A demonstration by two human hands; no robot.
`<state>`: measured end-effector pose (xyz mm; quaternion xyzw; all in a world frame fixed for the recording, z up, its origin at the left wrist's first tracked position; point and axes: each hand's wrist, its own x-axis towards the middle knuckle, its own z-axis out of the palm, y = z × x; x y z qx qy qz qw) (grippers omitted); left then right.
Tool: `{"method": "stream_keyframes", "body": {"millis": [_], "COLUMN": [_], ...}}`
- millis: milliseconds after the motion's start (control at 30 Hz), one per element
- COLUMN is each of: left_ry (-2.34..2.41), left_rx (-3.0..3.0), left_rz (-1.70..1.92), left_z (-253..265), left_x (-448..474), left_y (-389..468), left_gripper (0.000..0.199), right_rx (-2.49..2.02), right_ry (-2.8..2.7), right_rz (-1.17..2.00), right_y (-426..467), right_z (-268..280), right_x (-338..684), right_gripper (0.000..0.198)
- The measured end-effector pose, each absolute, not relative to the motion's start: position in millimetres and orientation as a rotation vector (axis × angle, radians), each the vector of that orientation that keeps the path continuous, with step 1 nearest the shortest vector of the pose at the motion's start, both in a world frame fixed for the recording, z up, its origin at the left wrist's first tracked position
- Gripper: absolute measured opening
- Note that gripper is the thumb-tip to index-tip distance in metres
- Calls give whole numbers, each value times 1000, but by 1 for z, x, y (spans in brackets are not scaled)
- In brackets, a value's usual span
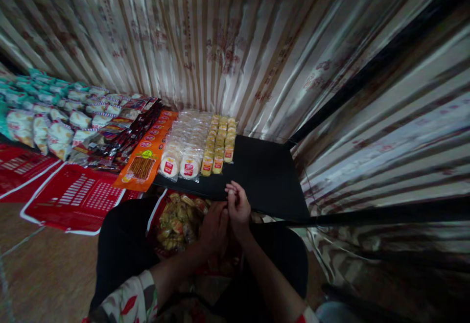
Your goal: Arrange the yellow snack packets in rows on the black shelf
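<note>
My left hand (pixel 214 226) is over a red basket (pixel 151 225) between my legs, its fingers bent downward and closed. What it holds, if anything, is hidden in shadow. Beside it, touching or nearly so, my right hand (pixel 239 209) is at the front edge of a black board (pixel 271 166). Its fingers curl toward the thumb, and no object shows clearly between them. Small wrapped snacks (pixel 174 220) in yellowish packaging fill the basket. On the board, closest to my hands, are rows of small yellow packets (pixel 218 152) and rows of clear packets with round white crackers (pixel 189 164).
Left of the crackers lie an orange snack bag (pixel 141 161), a stack of dark red packets (pixel 117 137), and many white bags (pixel 60 134). More red baskets (pixel 79 193) stand below on the floor. Striped curtain (pixel 227 39) and dark poles (pixel 341 88) border the board.
</note>
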<state>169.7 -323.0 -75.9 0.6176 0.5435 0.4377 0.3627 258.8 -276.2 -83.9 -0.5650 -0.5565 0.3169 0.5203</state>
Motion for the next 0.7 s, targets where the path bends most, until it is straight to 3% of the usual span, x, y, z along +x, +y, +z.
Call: {"method": "stream_keyframes", "body": {"millis": [200, 467, 700], "left_ry": [1792, 2011, 1989], "left_rx": [1658, 1660, 1478], "left_rz": [776, 249, 238], "left_z": [-107, -138, -155], "left_x": [130, 83, 71], "left_y": [-349, -380, -379], "left_gripper": [28, 37, 42], "right_rx": [-1530, -1681, -1737], "right_ry": [-1690, -2168, -2252], "right_rz": [800, 1104, 1060], "right_y": [-338, -370, -381], "right_z": [-109, -141, -151], "right_x": [248, 219, 209], "right_gripper": [24, 33, 39]}}
